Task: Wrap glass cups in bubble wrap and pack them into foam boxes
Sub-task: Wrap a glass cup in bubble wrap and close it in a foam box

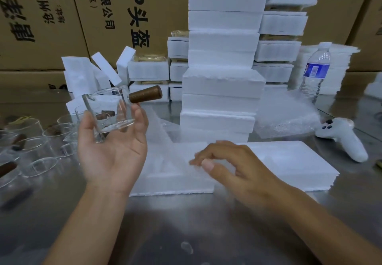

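Worktop (186, 223): steel, and it carried everything we logged.
Stack of foam boxes (223, 83): rear centre.
Open foam box (289, 161): nearest us, lying under the wrap.
Bubble wrap (165, 140): draped across that box.
Right grip (231, 161): fingers curled on the wrap's near edge, seemingly pinching it.
Left grip (111, 151): palm up, raised left of the wrap, grasping the glass cup (109, 112).
Wooden handle (144, 94): pointed right and away.
We judged the cup must travel right and down onto the wrap.
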